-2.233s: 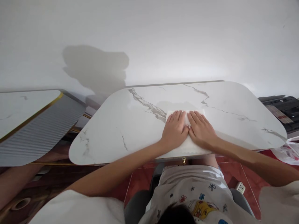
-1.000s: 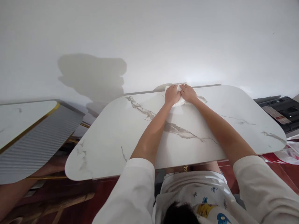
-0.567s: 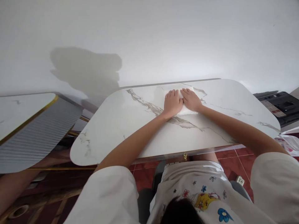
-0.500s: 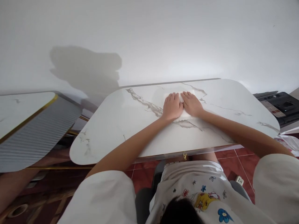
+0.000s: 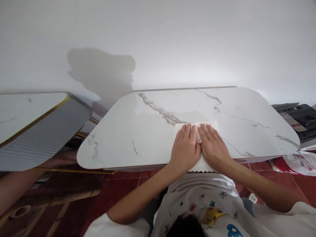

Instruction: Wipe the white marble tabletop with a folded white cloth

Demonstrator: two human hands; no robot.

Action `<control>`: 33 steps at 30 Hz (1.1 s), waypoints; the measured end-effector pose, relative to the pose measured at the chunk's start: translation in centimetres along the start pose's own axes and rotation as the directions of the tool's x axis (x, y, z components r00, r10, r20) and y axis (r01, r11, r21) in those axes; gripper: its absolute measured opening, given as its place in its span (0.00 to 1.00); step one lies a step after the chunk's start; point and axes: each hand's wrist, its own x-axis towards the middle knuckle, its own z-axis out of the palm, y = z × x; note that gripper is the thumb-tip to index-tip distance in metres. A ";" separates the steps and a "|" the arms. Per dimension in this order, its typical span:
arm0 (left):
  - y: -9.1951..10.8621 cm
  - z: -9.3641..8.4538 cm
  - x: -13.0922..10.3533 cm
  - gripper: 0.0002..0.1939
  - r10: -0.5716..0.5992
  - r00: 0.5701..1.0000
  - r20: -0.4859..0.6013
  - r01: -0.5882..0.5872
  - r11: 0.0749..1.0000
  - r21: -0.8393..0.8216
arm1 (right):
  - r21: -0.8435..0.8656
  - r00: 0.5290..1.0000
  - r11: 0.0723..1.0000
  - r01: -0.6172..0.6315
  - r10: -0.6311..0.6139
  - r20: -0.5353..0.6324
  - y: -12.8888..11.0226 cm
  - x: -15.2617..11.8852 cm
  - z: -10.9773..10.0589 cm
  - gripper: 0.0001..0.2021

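A white marble-patterned tabletop [image 5: 118, 131] with rounded corners stands against the wall. Near its front edge lies a white cloth or tissue [image 5: 202, 165], its lower end reaching that edge. My left hand [image 5: 186, 148] rests flat on the left part of the cloth, fingers extended and pointing away from me. Beside it, my right hand [image 5: 213, 143] presses on the right part, fingers stretched out and slightly spread. The two thumbs nearly meet over the middle of the cloth.
A second marble-patterned top [image 5: 29, 108] with gold trim and a ribbed grey side stands at the left. Another person's arm [image 5: 14, 194] shows at lower left, near a wooden frame [image 5: 61, 200]. A black appliance [image 5: 302, 118] and a plastic bag [image 5: 300, 163] are at right.
Both hands and the cloth have moved toward me, from the middle of the tabletop to its front edge. The camera view has shifted slightly.
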 end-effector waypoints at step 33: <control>-6.7 8.0 28.0 0.24 -0.039 0.998 -0.044 0.032 0.987 -0.159 | 0.143 0.995 0.985 -0.098 0.101 -0.016 16.7 25.3 4.5 0.26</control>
